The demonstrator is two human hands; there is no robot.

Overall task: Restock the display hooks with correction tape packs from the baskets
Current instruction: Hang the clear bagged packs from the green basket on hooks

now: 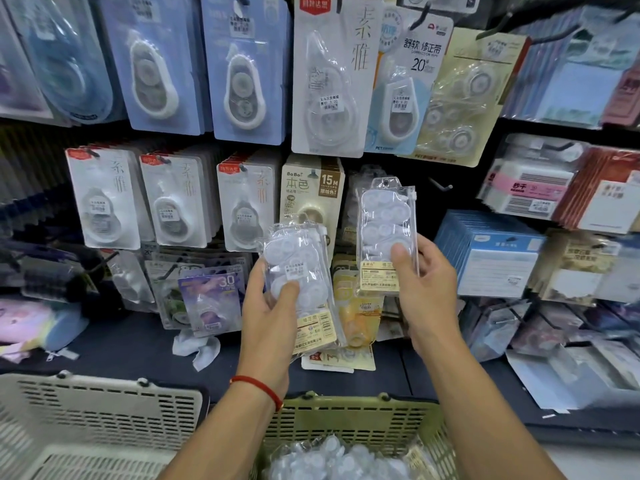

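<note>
Restocking mid-way: right hand [427,289] pinches one pack [386,233] at its hook, left hand [273,317] grips spares [299,282], green basket [349,415] remains stocked.

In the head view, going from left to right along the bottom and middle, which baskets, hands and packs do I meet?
White basket → left hand holding a clear pack → right hand holding another clear pack; green basket sits below both.

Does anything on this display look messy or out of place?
Yes. Crumpled white wrappers lie loose on the dark shelf, and a yellow pack lies flat there instead of hanging. Several lower packs hang crooked.
</note>
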